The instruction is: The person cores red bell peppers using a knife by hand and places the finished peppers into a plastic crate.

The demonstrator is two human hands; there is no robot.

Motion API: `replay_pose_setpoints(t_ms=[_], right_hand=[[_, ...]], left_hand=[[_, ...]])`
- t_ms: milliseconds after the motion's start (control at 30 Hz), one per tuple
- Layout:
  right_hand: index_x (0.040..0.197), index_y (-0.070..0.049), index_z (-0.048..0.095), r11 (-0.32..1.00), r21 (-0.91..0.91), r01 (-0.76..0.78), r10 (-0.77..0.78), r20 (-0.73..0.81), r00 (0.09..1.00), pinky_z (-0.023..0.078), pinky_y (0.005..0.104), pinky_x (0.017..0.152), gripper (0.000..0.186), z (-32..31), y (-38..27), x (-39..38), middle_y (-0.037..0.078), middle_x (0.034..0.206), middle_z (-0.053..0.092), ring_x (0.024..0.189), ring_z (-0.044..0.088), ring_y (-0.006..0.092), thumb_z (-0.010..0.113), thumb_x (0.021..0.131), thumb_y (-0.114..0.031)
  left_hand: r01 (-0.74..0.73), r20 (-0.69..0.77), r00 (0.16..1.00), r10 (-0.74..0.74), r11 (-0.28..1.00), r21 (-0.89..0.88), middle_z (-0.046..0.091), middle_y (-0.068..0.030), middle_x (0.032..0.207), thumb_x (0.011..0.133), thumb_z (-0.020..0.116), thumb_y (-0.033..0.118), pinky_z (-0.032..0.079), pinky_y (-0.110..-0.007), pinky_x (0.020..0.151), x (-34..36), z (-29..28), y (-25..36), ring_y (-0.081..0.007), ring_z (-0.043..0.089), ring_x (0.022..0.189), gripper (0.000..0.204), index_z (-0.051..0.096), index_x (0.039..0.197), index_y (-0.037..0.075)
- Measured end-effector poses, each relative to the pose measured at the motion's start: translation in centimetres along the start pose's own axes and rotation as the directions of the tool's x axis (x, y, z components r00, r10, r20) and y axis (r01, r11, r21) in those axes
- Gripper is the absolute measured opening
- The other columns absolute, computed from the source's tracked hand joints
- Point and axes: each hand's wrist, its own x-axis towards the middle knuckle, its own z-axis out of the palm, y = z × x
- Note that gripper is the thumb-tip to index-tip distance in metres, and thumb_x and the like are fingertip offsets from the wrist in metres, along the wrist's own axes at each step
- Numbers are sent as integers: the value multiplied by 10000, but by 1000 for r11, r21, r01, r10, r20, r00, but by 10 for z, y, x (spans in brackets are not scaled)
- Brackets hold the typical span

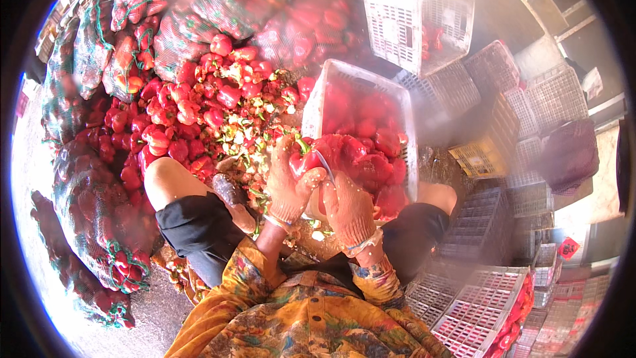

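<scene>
My left hand [287, 189], in an orange knit glove, is closed around a red bell pepper [304, 162] with its green stem upward. My right hand [349, 213], gloved alike, grips a small knife [324, 163]; its thin curved blade lies against the pepper's right side, and its handle is mostly hidden in the glove. Just beyond my hands, between my knees, stands a white plastic crate [412, 159] holding red peppers [371, 166], several of which look cut open.
Loose red peppers [187, 109] lie heaped ahead on the left, beside scattered stem and core scraps [248, 134]. Filled mesh sacks [93, 192] line the left side. A tilted white crate [397, 33] and a yellow crate [487, 142] stand at right, among stacked crates [477, 222].
</scene>
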Motion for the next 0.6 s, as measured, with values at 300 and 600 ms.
replay_pose_setpoints(t_ms=[300, 600], right_hand=[[1043, -59, 588, 999, -24, 44, -42, 86, 995, 483, 561, 572, 234, 32, 42, -45, 235, 692, 637, 666, 646, 454, 532, 1003, -282], [1487, -137, 435, 947, 322, -20, 47, -79, 996, 531, 385, 940, 725, -3, 41, 13, 145, 1267, 667, 1146, 669, 284, 789, 870, -274]], left_hand=[[157, -62, 981, -182, 944, -291, 463, -133, 1441, 944, 701, 370, 430, -405, 1081, -2, 6, 10, -262, 492, 1300, 750, 342, 1530, 72], [136, 255, 963, -90, 977, -167, 462, -144, 1445, 844, 813, 418, 370, -414, 1141, 4, 4, -10, -261, 457, 1346, 981, 230, 1565, 97]])
